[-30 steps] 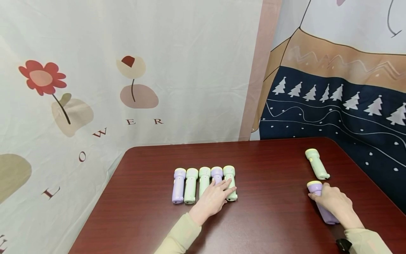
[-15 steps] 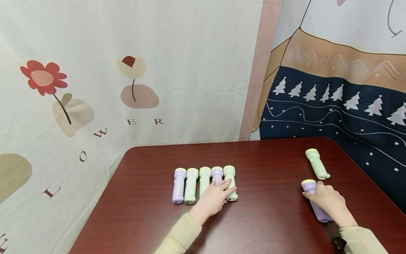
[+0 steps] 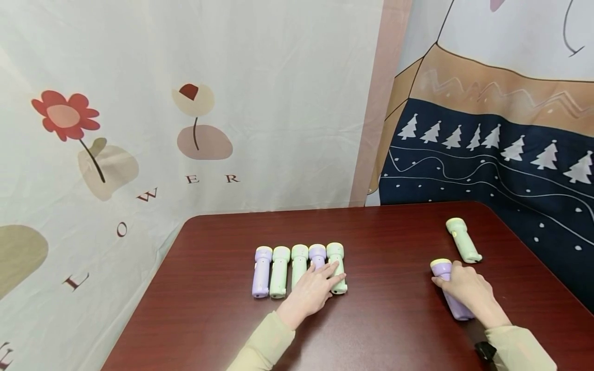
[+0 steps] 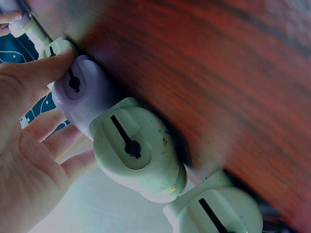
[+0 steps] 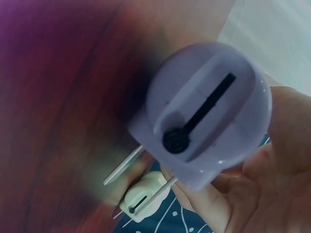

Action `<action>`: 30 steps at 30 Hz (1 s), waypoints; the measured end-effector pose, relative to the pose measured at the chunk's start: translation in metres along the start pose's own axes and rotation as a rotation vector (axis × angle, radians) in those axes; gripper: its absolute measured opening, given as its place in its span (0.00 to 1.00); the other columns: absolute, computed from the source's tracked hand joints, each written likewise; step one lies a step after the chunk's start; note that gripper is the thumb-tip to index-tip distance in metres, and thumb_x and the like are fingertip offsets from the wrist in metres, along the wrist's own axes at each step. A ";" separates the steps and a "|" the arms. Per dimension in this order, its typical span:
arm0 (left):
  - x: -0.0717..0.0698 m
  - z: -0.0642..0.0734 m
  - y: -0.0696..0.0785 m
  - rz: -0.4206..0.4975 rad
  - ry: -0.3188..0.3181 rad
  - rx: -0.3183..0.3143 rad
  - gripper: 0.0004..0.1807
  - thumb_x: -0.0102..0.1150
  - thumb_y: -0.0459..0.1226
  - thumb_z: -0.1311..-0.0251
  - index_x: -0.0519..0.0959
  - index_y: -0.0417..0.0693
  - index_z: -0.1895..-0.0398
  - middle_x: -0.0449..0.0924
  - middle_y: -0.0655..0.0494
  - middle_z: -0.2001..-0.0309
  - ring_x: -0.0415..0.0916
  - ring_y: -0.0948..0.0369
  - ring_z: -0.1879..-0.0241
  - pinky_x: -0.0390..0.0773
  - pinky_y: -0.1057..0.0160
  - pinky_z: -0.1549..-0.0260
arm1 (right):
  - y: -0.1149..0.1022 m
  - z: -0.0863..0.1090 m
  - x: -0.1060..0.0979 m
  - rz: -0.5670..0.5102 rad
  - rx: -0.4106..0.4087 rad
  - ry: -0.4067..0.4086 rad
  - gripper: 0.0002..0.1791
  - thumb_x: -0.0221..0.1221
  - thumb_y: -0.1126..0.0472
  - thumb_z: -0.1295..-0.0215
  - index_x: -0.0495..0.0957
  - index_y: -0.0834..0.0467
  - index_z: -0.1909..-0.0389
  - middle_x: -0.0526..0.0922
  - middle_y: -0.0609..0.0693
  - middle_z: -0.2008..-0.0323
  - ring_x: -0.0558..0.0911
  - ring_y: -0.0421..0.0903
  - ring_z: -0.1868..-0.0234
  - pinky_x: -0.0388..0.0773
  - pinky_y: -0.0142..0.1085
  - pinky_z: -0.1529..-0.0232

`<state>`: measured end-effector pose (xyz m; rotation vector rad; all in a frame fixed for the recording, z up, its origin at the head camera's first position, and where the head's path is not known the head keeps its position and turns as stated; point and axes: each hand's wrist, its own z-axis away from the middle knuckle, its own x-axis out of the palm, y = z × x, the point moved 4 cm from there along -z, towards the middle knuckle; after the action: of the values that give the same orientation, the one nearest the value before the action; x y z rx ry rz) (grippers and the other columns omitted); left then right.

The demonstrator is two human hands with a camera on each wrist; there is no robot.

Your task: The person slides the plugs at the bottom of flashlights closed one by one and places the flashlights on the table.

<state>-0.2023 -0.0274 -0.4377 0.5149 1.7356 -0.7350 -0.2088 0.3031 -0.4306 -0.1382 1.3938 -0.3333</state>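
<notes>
My right hand (image 3: 469,291) grips a purple flashlight (image 3: 457,307) on the right side of the table, its yellow-rimmed head pointing away. In the right wrist view, two metal prongs (image 5: 124,165) stick out near the tail end of this purple flashlight (image 5: 209,107). My left hand (image 3: 310,289) rests with fingers spread over the right end of a row of flashlights. Beneath it lie a purple flashlight (image 3: 317,252) and a green flashlight (image 3: 336,252), partly hidden by the fingers. The left wrist view has the thumb at the tail of the purple flashlight (image 4: 87,92).
Further left in the row lie a purple flashlight (image 3: 262,273) and two green ones, heads away from me. Another green flashlight (image 3: 465,241) lies at the back right, beyond my right hand. The dark red table (image 3: 385,247) meets printed curtains (image 3: 287,103) behind.
My right hand has slid the purple flashlight leftward and slightly away from me, widening its distance from the right table edge. The left hand and the row stay put.
</notes>
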 end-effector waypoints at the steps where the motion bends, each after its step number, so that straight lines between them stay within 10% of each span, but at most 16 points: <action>1: 0.000 0.000 0.000 -0.001 0.001 0.000 0.28 0.65 0.43 0.46 0.73 0.60 0.39 0.70 0.56 0.34 0.72 0.61 0.38 0.75 0.54 0.43 | -0.002 0.000 0.000 -0.002 0.002 0.001 0.43 0.59 0.41 0.43 0.63 0.80 0.51 0.75 0.75 0.64 0.78 0.64 0.68 0.73 0.53 0.71; 30: 0.000 0.001 0.001 0.013 -0.009 -0.009 0.28 0.65 0.42 0.45 0.73 0.60 0.38 0.69 0.56 0.33 0.71 0.61 0.37 0.74 0.54 0.42 | -0.051 -0.015 0.010 -0.025 -0.057 0.066 0.38 0.61 0.45 0.44 0.65 0.78 0.52 0.77 0.71 0.66 0.79 0.59 0.72 0.74 0.49 0.74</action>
<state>-0.2015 -0.0273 -0.4383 0.5154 1.7251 -0.7188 -0.2295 0.2537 -0.4278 -0.1931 1.4689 -0.3213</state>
